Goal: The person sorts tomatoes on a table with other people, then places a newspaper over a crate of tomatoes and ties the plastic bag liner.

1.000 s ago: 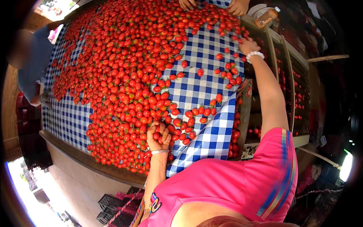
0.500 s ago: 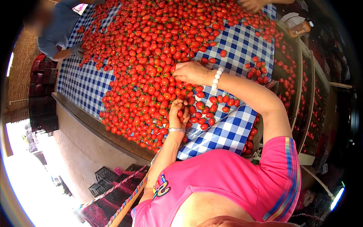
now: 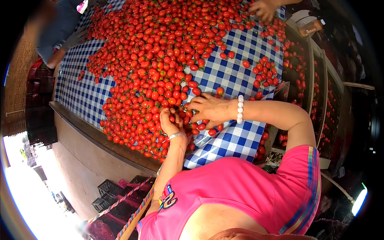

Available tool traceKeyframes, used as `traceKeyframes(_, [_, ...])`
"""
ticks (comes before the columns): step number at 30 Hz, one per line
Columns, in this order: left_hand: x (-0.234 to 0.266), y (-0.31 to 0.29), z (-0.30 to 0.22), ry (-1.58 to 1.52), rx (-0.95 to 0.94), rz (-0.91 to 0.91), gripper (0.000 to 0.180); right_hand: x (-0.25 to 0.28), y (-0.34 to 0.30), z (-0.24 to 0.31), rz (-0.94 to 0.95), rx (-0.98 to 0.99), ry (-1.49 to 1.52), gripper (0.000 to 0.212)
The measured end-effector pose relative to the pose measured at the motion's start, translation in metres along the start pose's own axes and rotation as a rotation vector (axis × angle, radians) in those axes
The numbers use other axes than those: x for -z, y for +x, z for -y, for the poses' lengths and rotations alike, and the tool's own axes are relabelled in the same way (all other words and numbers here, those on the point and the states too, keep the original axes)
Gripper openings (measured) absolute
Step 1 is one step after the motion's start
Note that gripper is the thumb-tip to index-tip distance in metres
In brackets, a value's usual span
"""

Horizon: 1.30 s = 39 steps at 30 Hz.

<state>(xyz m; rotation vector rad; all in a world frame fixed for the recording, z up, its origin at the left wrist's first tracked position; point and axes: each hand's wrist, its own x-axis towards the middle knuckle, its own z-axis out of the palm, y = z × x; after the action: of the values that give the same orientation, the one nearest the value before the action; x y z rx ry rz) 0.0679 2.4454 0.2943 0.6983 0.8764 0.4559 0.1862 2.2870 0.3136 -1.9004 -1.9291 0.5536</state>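
A broad heap of small red oval cherry tomatoes (image 3: 160, 60), many with green stem tops, covers a blue-and-white checked cloth (image 3: 222, 74). At the heap's near edge my left hand (image 3: 173, 122), a silver bangle on its wrist, is turned up with its fingers curled around at least one tomato. Just to its right, my right hand (image 3: 212, 110) lies palm down, fingers spread over tomatoes, some showing beneath and in front of them. A white bead bracelet (image 3: 240, 109) circles the right wrist. What lies under that palm is hidden.
A co-worker's gloved hand (image 3: 76, 39) rests at the far left edge, another person's bare hand (image 3: 264, 10) over tomatoes at the far right. Slatted channels (image 3: 316, 88) with tomatoes run along the right. A wooden rim (image 3: 100, 140) borders the table; black crates (image 3: 110, 188) stand below.
My right hand has drawn back toward me and its fingers have spread. My left hand has shifted slightly left. Loose tomatoes near them have moved closer in. The far right person's hand shows more.
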Motion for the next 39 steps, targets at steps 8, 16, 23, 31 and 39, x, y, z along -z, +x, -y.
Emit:
traceKeyframes(8, [-0.005, -0.006, -0.004, 0.026, -0.113, 0.035, 0.009, 0.041, -0.104, -0.041, 0.061, -0.398, -0.083, 0.029])
traceKeyframes(16, [-0.002, -0.005, 0.006, -0.184, 0.345, 0.350, 0.012, 0.081, -0.164, -0.133, -0.011, -1.307, -0.686, 0.023])
traceKeyframes(23, [0.001, -0.001, 0.007, -0.260, 0.469, 0.413, 0.017, 0.062, 0.049, -0.099, -0.708, -0.304, -0.115, 0.023])
traceKeyframes(31, [-0.001, 0.000, 0.000, -0.317, 0.454, 0.426, 0.044, 0.058, 0.108, -0.115, -0.672, -0.480, 0.163, 0.019])
traceKeyframes(39, [-0.005, 0.000, 0.006, -0.470, 0.596, 0.642, 0.033, 0.050, 0.072, -0.084, -0.595, -0.210, -0.094, 0.038])
